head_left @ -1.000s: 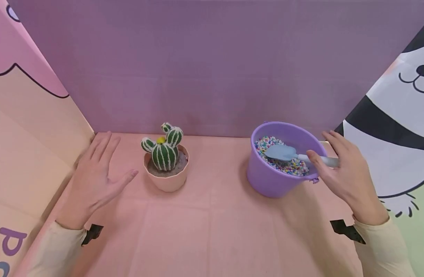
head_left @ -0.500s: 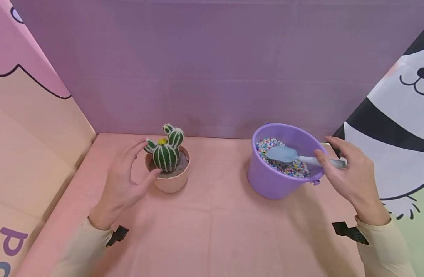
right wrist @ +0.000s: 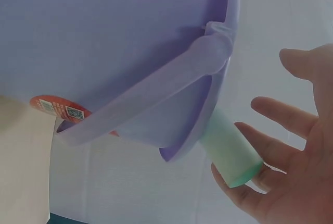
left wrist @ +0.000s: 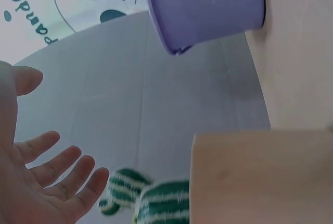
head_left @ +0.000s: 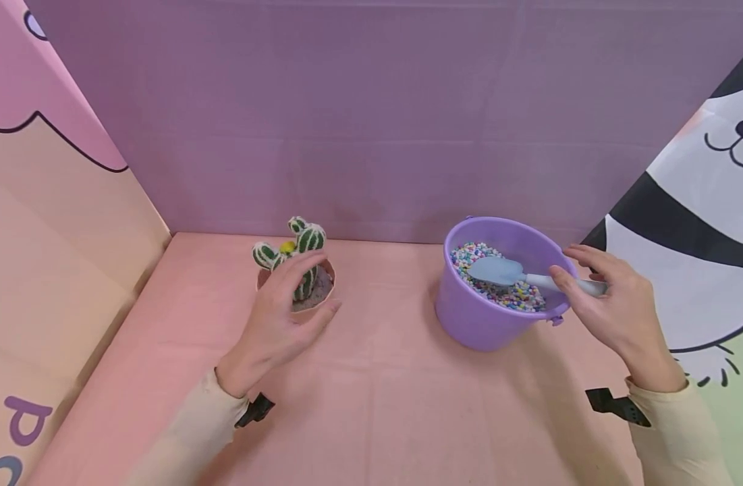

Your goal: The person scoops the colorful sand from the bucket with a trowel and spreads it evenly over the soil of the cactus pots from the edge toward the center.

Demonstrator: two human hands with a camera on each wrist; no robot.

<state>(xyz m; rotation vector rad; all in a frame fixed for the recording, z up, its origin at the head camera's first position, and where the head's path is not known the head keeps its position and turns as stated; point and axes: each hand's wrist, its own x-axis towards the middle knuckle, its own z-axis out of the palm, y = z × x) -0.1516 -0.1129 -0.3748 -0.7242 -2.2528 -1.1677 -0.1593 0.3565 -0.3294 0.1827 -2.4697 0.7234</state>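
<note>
A green knitted-looking cactus with white stripes stands in a peach pot. My left hand is over the pot's near side in the head view, hiding part of both. Its fingers are apart and slightly bent, with nothing between them. To the right is a purple bucket holding small multicoloured beads. A trowel with a pale blue blade lies across the beads, its handle sticking out past the rim. My right hand is around the handle's end, thumb clear of it and fingers loosely bent.
The bucket's carrying handle hangs down its outer side, by an orange label. A pink cloth covers the tabletop. Behind stands a purple backdrop, and a panda panel is at the right.
My left hand has moved right, from the table's left side to over the cactus pot, its fingers bending a little. My right hand has shifted slightly around the trowel handle's end.
</note>
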